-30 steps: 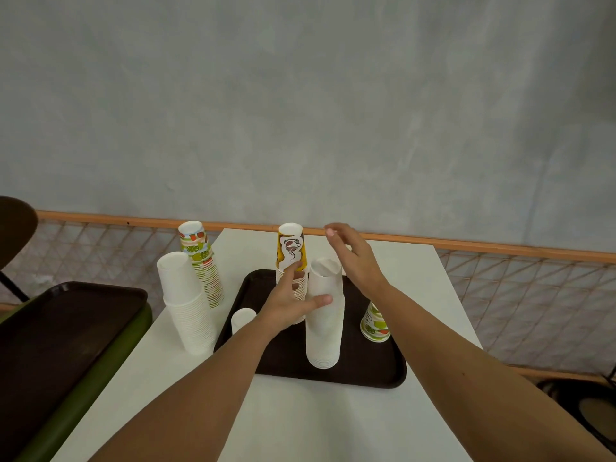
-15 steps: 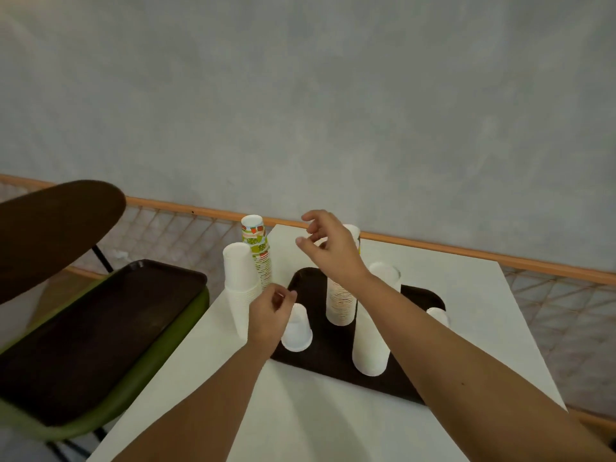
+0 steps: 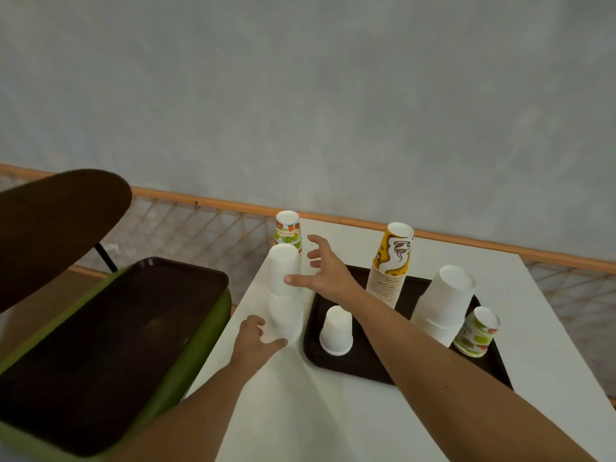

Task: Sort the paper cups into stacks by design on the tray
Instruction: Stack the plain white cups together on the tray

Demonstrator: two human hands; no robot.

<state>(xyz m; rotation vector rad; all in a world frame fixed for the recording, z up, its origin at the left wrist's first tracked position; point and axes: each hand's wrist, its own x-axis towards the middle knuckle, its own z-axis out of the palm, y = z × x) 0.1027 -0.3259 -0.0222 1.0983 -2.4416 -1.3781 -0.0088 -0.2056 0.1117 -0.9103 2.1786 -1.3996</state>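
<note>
**Both hands on the off-tray white stack, lift not begun**

The tall white stack [image 3: 283, 288] stands upside down on the table [image 3: 300, 411] near its left edge. It is just beside the tray [image 3: 315, 328] but not on it. The fruit-print stack [image 3: 288, 230] stands right behind it, also off the tray.

The left hand [image 3: 255, 338] is at the base of the stack, with the thumb across the front and the fingers curled round the left side; the fingertips are hidden. The right hand [image 3: 328, 273] is near the top of the stack with its fingers spread wide. Its thumb [image 3: 293, 280] touches the side of the stack, and the other fingers are apart from both stacks.

On the tray:
- the yellow-brown stack [image 3: 391, 265] at the far side
- a wide white stack [image 3: 443, 301] to its right
- a single white cup [image 3: 336, 330] near the left edge
- a green-print cup [image 3: 478, 331] at the near right corner

A second tray [image 3: 116, 328] lies on a green seat [image 3: 213, 328] left of the table.

Handling, as a judgement:
- The paper cups are light and thin-walled, and a hard squeeze would probably crush them.
- A tall nested column is probably top-heavy and bends at its joints. A visible step partway up suggests it could split there.
- The best hold is probably low at the base with one hand while the other steadies the upper part, keeping the stack upright.
- The fruit-print stack close behind could get knocked over.
</note>
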